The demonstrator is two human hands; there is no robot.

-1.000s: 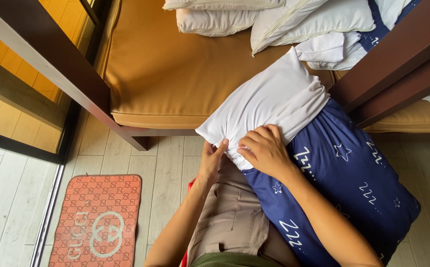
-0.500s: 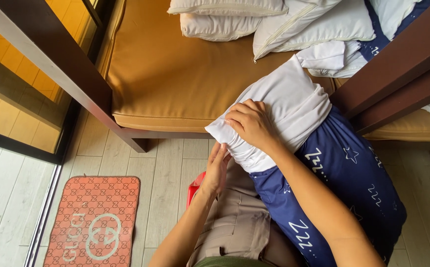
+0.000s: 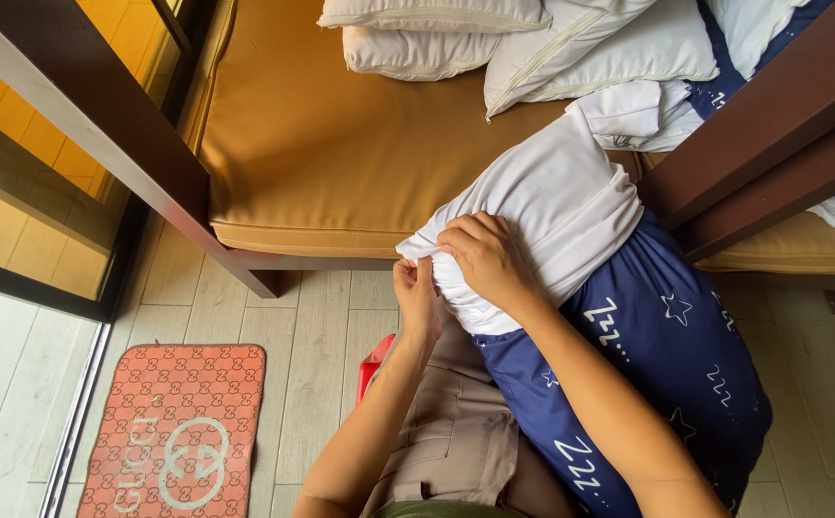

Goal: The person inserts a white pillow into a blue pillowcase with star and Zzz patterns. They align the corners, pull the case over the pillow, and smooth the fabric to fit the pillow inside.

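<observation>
A white pillow lies half inside a dark blue pillowcase printed with white stars and letters, resting across my lap. My right hand grips the pillow's near white corner, fingers curled into the fabric. My left hand pinches the same white edge from below, beside my right hand. The pillow's far end leans against the tan mattress edge.
A tan mattress in a dark wooden bed frame holds several bare white pillows at the back. A wooden post crosses at right. A red patterned mat lies on the pale plank floor.
The pillow has shifted up and right out of the blue case, showing more white. My right hand moved up onto the pillow's corner and my left hand rose to the edge.
</observation>
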